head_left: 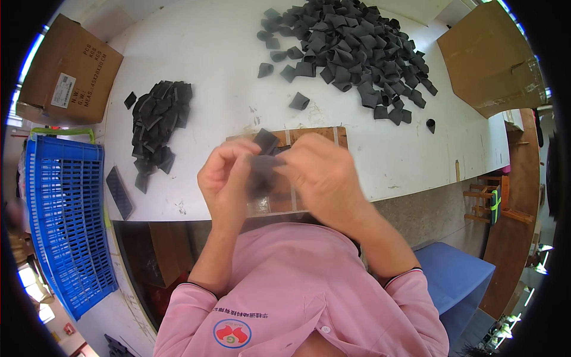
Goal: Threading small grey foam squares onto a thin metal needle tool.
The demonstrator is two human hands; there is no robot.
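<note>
A blue plastic crate (65, 220) stands left of the white table (202, 53), with cardboard boxes (68, 71) at both far corners.

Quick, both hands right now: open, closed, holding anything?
Left hand: closed, pinching the dark grey piece.
Right hand: closed on the same piece, blurred.

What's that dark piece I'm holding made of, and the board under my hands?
The dark piece, pinched between the left hand and right hand, looks like soft matte grey fabric or elastic webbing: it folds limply, as do those in the big pile. The board looks like bare brown wood, though motion blur leaves that open.
</note>
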